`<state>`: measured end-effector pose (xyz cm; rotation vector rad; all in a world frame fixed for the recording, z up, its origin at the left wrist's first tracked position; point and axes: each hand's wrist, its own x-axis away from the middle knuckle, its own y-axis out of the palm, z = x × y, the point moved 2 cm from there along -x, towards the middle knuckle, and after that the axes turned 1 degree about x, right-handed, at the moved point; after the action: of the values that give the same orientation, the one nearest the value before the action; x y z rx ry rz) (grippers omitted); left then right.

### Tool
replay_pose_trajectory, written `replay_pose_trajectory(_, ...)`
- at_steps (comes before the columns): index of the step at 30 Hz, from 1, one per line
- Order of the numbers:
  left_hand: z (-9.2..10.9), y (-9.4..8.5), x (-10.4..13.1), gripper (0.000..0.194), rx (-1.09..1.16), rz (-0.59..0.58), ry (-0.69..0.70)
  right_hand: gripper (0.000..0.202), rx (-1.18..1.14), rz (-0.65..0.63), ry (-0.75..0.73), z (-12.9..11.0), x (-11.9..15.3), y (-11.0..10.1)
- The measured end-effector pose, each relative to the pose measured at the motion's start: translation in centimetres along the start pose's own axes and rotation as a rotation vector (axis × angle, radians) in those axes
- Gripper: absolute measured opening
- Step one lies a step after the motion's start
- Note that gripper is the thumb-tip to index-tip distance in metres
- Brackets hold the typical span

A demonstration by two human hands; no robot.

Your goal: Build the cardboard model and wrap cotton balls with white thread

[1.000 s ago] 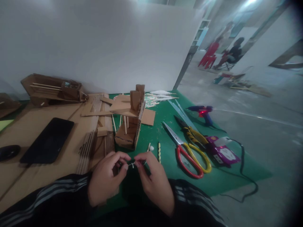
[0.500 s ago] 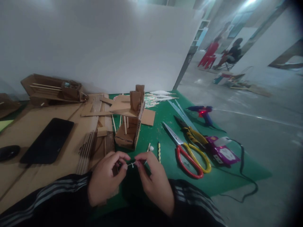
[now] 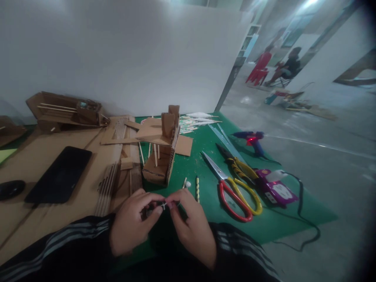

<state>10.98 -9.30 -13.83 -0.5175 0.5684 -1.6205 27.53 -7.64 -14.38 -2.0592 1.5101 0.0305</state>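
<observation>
Between my two hands is a thin white string (image 3: 164,205) with what looks like a small knot in it. My left hand (image 3: 136,221) pinches it from the left, thumb against forefinger. From the right, the fingertips of my right hand (image 3: 190,225) pinch it too, very close to the left ones. Beyond my hands a small cardboard structure (image 3: 158,170) with thin sticks inside stands on the green table top (image 3: 188,166). A short stick (image 3: 184,182), a white lump (image 3: 188,184) and a yellow patterned pencil (image 3: 197,189) lie just past my right hand.
Red-and-yellow scissors (image 3: 236,199), pliers (image 3: 239,166), a glue gun (image 3: 251,139) and a purple power strip (image 3: 276,188) lie to the right. On the left are a black phone (image 3: 60,175), a mouse (image 3: 11,189) and a cardboard box model (image 3: 67,111). A person (image 3: 290,64) sits far off.
My left hand has moved slightly right, toward my right hand. The gap between the fingertips has narrowed, and less of the string shows.
</observation>
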Motion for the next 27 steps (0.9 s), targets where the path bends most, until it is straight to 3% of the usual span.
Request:
replay_pose_trajectory(8,-0.42,-0.05,-0.21,0.017,0.008,0.029,-0.029,0.019,0.016,-0.03,-0.045,-0.31,-0.11,0.03)
replay_pose_trajectory(14,-0.67,-0.04,-0.15,0.014,-0.029,0.028,-0.047,0.016,0.053,-0.061,0.037,-0.34,-0.04,0.32)
replay_pose_trajectory(19,-0.81,0.01,-0.09,0.017,-0.046,0.015,-0.032,0.007,0.024,-0.076,-0.012,-0.31,0.0,0.26)
replay_pose_trajectory(27,-0.17,-0.11,0.03,0.018,-0.05,0.031,-0.02,0.013,0.024,-0.048,0.053,0.1,0.01,0.22)
